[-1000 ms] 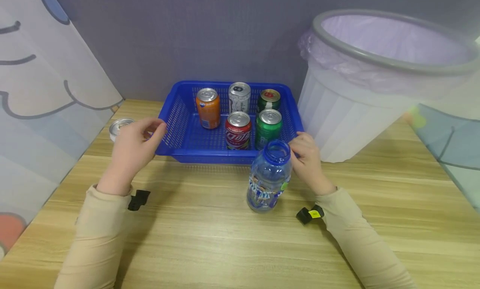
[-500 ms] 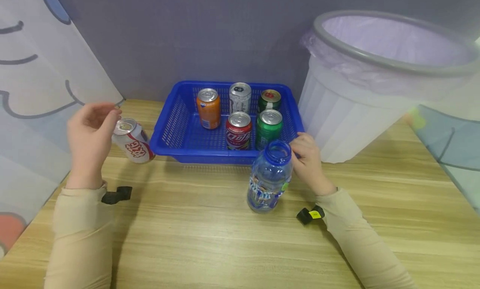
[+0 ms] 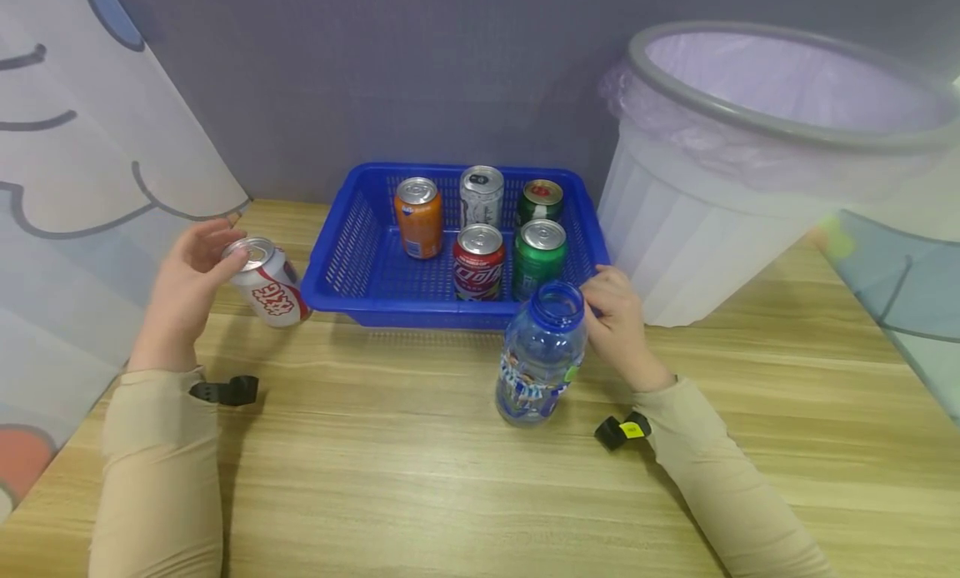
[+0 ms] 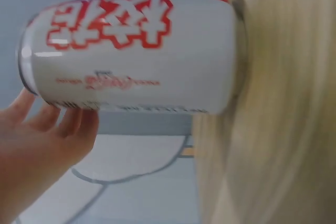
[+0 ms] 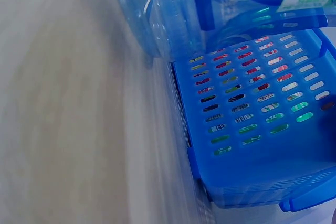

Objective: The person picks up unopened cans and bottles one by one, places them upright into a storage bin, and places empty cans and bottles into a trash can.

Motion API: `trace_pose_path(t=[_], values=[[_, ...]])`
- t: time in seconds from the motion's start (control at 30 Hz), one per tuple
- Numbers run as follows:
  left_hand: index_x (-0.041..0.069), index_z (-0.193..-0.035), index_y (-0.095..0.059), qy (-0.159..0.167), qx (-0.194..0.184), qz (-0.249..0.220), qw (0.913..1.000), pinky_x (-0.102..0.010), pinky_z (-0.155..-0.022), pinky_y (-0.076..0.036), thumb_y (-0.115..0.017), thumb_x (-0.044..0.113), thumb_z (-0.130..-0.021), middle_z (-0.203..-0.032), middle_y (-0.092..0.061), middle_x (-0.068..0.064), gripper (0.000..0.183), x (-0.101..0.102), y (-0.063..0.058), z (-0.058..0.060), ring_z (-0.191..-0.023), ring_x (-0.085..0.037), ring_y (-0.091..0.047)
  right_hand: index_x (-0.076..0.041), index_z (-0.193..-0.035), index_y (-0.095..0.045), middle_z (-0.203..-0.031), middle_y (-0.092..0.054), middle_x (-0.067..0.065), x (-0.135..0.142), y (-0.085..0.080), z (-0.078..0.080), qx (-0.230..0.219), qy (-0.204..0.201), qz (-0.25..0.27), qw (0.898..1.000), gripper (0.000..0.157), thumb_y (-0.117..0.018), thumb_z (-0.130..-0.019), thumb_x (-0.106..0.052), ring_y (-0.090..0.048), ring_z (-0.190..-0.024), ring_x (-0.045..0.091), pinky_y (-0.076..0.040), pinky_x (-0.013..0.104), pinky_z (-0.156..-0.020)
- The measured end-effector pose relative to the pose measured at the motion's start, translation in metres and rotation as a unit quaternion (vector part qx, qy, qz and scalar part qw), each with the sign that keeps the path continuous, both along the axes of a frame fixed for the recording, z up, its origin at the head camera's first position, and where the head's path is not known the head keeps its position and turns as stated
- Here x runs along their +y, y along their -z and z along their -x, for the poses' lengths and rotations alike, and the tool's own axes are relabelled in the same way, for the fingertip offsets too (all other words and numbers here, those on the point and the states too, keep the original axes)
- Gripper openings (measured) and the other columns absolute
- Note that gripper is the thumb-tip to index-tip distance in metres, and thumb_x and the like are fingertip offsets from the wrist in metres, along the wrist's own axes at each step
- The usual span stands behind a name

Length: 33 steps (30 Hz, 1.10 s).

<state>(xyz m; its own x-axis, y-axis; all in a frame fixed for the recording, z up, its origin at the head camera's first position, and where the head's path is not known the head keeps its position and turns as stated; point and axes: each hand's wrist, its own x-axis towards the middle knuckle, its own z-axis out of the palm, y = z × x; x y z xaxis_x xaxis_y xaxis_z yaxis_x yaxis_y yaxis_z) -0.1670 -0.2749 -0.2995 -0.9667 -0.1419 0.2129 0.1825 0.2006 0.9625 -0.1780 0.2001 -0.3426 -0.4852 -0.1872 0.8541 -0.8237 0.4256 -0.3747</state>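
A white and red soda can (image 3: 273,286) stands upright on the table, left of the blue basket (image 3: 408,305). My left hand (image 3: 180,278) is at its left side; the thumb reaches the lid's edge. In the left wrist view, the fingers of this hand (image 4: 47,135) lie along the can (image 4: 142,56), loosely bent, their tips partly hidden. At the basket's front right corner my right hand (image 3: 615,316) has curled fingers on the rim, partly hidden behind a clear blue plastic bottle (image 3: 536,370). This open-necked bottle stands in front of the basket.
Several cans stand in the basket, among them an orange can (image 3: 418,220), a red can (image 3: 478,266) and a green can (image 3: 538,257). A tall white trash bin (image 3: 675,220) with a purple liner stands at the right. A grey wall (image 3: 420,78) bounds the back.
My left hand has left the basket's left side, moved left, then come down to the soda can. The right hand, basket and bottle have stayed in place.
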Motion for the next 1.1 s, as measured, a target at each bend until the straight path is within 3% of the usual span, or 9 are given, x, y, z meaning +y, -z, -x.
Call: trace_pose_path(t=[0.07, 0.17, 0.33, 0.47, 0.77, 0.87, 1.0, 1.1], values=[[0.026, -0.122, -0.048, 0.031, -0.004, -0.016, 0.9994, -0.007, -0.081, -0.036, -0.060, 0.006, -0.091, -0.111, -0.053, 0.019, 0.039, -0.004, 0.004, 0.002, -0.103, 0.001, -0.049, -0.002, -0.059, -0.058, -0.062, -0.061, 0.012, 0.000, 0.000, 0.000, 0.000, 0.000, 0.001, 1.000, 0.054, -0.048, -0.097, -0.039, -0.050, -0.068, 0.027, -0.036, 0.034, -0.099], [0.028, -0.120, -0.046, 0.050, -0.016, -0.016, 0.9985, -0.007, -0.079, -0.036, -0.059, 0.002, -0.090, -0.109, -0.051, 0.019, 0.042, -0.007, 0.009, 0.004, -0.097, 0.005, -0.049, -0.002, -0.059, -0.058, -0.062, -0.061, 0.012, 0.000, -0.001, 0.000, 0.001, 0.000, 0.000, 1.000, 0.055, -0.048, -0.097, -0.039, -0.050, -0.068, 0.027, -0.036, 0.034, -0.099], [0.027, -0.117, -0.046, 0.059, -0.021, -0.052, 0.9967, -0.007, -0.077, -0.040, -0.061, -0.003, -0.087, -0.106, -0.054, 0.016, 0.045, -0.005, 0.014, 0.007, -0.093, 0.004, -0.052, -0.002, -0.058, -0.057, -0.062, -0.061, 0.011, 0.001, -0.001, 0.000, 0.002, 0.001, -0.008, 1.000, 0.055, -0.048, -0.098, -0.038, -0.050, -0.067, 0.027, -0.036, 0.034, -0.098], [0.025, -0.119, -0.045, 0.058, -0.022, -0.054, 0.9966, -0.007, -0.078, -0.040, -0.062, -0.003, -0.087, -0.106, -0.053, 0.016, 0.046, -0.004, 0.015, 0.008, -0.094, 0.005, -0.052, -0.002, -0.058, -0.057, -0.062, -0.061, 0.011, 0.001, -0.001, 0.000, 0.001, 0.002, -0.010, 1.000, 0.054, -0.048, -0.098, -0.038, -0.050, -0.068, 0.027, -0.036, 0.034, -0.098], [0.016, -0.133, -0.040, 0.026, -0.049, -0.015, 0.9983, -0.007, -0.076, -0.040, -0.068, 0.003, -0.085, -0.104, -0.052, 0.015, 0.057, -0.001, 0.018, 0.011, -0.095, 0.004, -0.050, -0.002, -0.059, -0.058, -0.062, -0.062, 0.012, 0.001, 0.000, 0.001, 0.001, 0.003, -0.012, 1.000, 0.054, -0.048, -0.098, -0.038, -0.050, -0.068, 0.027, -0.036, 0.033, -0.098], [0.018, -0.136, -0.040, -0.007, -0.067, 0.049, 0.9965, -0.007, -0.075, -0.040, -0.070, 0.011, -0.085, -0.106, -0.049, 0.017, 0.059, 0.002, 0.018, 0.012, -0.095, 0.003, -0.048, -0.002, -0.059, -0.059, -0.062, -0.062, 0.012, 0.001, 0.001, 0.001, 0.000, 0.003, -0.009, 1.000, 0.054, -0.049, -0.097, -0.039, -0.050, -0.068, 0.026, -0.036, 0.033, -0.098], [0.023, -0.137, -0.042, -0.047, -0.092, 0.115, 0.9880, -0.010, -0.074, -0.040, -0.070, 0.020, -0.085, -0.106, -0.045, 0.019, 0.059, 0.007, 0.018, 0.014, -0.095, 0.002, -0.046, -0.002, -0.060, -0.060, -0.062, -0.062, 0.013, 0.001, 0.001, 0.000, 0.000, 0.003, -0.002, 1.000, 0.054, -0.050, -0.097, -0.039, -0.050, -0.068, 0.027, -0.036, 0.034, -0.098], [0.023, -0.134, -0.044, -0.055, -0.097, 0.092, 0.9895, -0.011, -0.074, -0.041, -0.072, 0.020, -0.084, -0.105, -0.047, 0.017, 0.057, 0.010, 0.017, 0.013, -0.094, 0.001, -0.046, -0.001, -0.060, -0.060, -0.062, -0.061, 0.013, 0.000, 0.000, 0.000, 0.001, 0.004, -0.001, 1.000, 0.054, -0.050, -0.097, -0.039, -0.050, -0.068, 0.027, -0.036, 0.034, -0.098]])
